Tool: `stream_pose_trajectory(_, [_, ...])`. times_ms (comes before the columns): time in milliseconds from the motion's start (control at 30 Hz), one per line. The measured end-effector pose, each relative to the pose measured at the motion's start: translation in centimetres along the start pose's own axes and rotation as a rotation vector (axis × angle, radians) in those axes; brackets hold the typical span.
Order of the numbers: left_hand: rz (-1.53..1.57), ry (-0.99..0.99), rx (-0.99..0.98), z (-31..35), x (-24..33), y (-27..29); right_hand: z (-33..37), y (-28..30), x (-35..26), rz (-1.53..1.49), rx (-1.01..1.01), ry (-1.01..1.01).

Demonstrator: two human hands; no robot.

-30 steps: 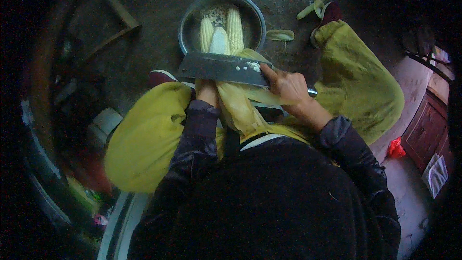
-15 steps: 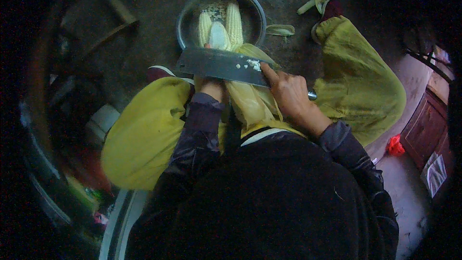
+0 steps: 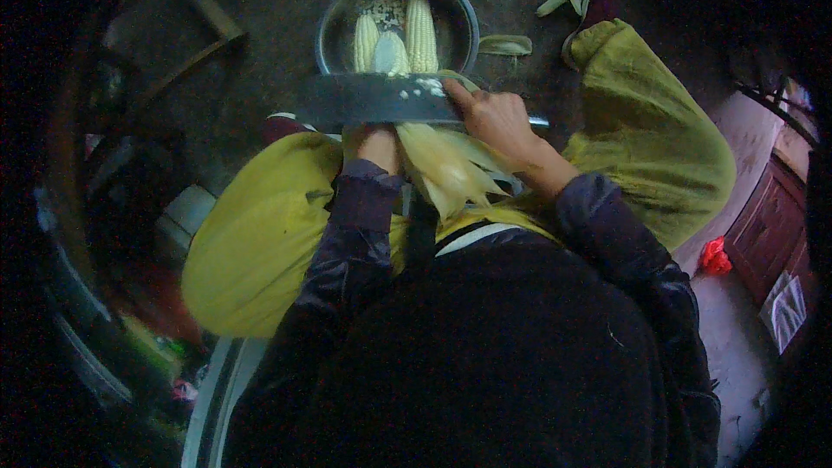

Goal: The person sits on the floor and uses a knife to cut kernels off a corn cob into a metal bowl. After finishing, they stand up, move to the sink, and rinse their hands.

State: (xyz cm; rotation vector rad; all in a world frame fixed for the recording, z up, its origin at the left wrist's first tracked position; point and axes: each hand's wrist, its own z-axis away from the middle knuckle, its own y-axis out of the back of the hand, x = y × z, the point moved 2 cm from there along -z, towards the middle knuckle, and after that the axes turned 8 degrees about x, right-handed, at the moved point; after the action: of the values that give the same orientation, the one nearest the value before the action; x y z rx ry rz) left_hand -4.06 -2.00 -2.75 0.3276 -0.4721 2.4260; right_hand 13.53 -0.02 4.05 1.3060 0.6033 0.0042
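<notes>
Right hand [image 3: 498, 121] is wrapped around the cleaver's handle, thumb up on the blade. Cleaver [image 3: 381, 100] lies flat and crosswise at upper centre, kernel bits stuck to it. Left hand [image 3: 371, 143] is clenched around the corn cob [image 3: 392, 54] at its husk end, just under the blade; cob tip pokes over the pot. Compared with a second ago the blade sits higher in frame, nearer the cob tip, so the scraping stroke looks nearly run out. Peeled-back husk [image 3: 451, 169] fans down over the lap. Metal pot [image 3: 464, 13] on the floor at top centre holds two more cobs [image 3: 420, 30] and loose kernels. Husk scraps [image 3: 507, 43] lie right of it. Yellow trousers [image 3: 251, 234] to both sides.
</notes>
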Motion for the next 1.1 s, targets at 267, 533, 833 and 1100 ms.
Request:
stream_pose_trajectory(267, [0.014,-0.01,0.028,-0.9,-1.7,-0.5,-3.6,-2.7,-0.3,-0.056,-0.088,0.002])
stream_pose_trajectory(533, [0.022,0.284,-0.169,1.4,-4.6,-1.3,-6.0,-5.8,2.5,-0.037,-0.173,0.001])
stream_pose_trajectory(833, [-0.005,0.14,-0.162,2.8,-2.3,-1.4,-4.5,-2.5,1.7,-0.154,-0.101,0.046])
stream_pose_trajectory(1100, [-0.078,0.147,-0.003,4.3,-0.1,-2.3,-2.3,-0.6,1.9,-0.08,-0.208,0.09])
